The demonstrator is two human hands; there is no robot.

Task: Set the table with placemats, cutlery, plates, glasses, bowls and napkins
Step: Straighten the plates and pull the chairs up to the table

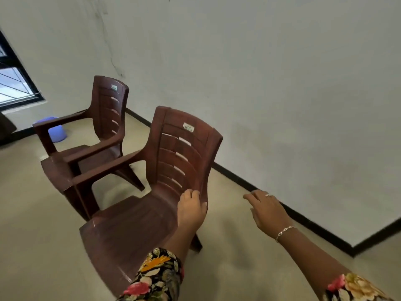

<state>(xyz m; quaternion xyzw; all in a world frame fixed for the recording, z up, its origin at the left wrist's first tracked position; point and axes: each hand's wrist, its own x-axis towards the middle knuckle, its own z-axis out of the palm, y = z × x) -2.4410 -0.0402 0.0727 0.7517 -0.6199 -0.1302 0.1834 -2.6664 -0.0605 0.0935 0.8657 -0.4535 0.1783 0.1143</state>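
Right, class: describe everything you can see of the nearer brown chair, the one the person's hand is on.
The nearer chair looks like moulded, glossy brown plastic, with armrests, a curved back pierced by horizontal slots, and a small white label near the top. It stands on the pale floor, close in front of a matching second chair. The left hand grips the lower edge of its back, fingers curled round it. The right hand hangs open beside it, not touching.

Near chair (152, 192) before far chair (93, 135), wall (282, 83) behind, window (13, 79) far left.
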